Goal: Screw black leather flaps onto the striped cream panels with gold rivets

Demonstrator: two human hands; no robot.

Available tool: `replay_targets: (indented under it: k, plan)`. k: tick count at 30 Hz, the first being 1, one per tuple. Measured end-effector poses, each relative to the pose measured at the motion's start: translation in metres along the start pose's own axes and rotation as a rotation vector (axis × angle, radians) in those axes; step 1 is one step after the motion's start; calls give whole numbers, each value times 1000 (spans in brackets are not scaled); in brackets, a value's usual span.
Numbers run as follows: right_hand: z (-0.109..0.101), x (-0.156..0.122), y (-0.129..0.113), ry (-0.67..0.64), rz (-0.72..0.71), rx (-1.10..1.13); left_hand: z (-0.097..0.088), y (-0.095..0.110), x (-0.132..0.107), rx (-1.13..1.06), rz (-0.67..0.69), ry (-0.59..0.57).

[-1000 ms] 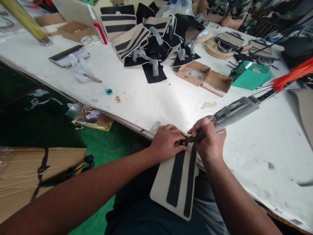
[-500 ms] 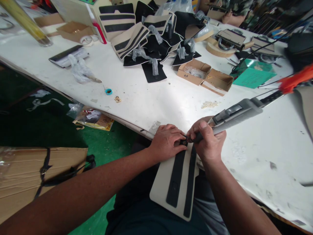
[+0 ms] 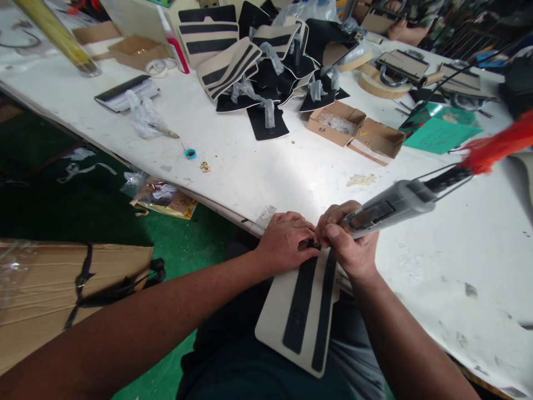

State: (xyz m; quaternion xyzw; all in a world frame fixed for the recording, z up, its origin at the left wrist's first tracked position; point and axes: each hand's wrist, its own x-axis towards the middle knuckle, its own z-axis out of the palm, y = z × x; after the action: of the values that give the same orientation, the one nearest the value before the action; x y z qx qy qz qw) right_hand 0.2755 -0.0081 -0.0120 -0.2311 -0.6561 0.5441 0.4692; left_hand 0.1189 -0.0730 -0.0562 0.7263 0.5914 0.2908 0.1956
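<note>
In my right hand (image 3: pixel 352 239) is a grey electric screwdriver (image 3: pixel 385 212), gripped near its front end and slanting up to the right. Its tip is hidden behind my fingers, close to a small black part at the panel's upper end. My left hand (image 3: pixel 287 243) presses on a beige panel (image 3: pixel 272 325) with black strips, thumb and fingertips about that black part. The panel lies over my lap, its far end at the table's edge. Both hands nearly touch at the fingertips.
Beyond lies a pile of beige and black panels (image 3: pixel 227 66). Two small cardboard boxes (image 3: pixel 335 123), a green box (image 3: pixel 443 128), tape rolls (image 3: pixel 381 83) and a blue ring (image 3: pixel 190 154) are on the white table (image 3: pixel 258 172). A co-worker's hand (image 3: pixel 406 32) shows at the back.
The screwdriver and my right hand have shifted slightly left, and the tool's rear end has swung a little left and lower. The view has shifted slightly. The panel stays put.
</note>
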Motion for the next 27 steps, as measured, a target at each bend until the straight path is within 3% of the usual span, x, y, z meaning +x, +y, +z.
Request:
replay_targets:
  k: [14,27]
  plan:
    - [-4,1,6,-115,0,121,4,0,0,36,-8,12]
    - [1,1,2,-46,43,108,2,4,0,-7,-22,26]
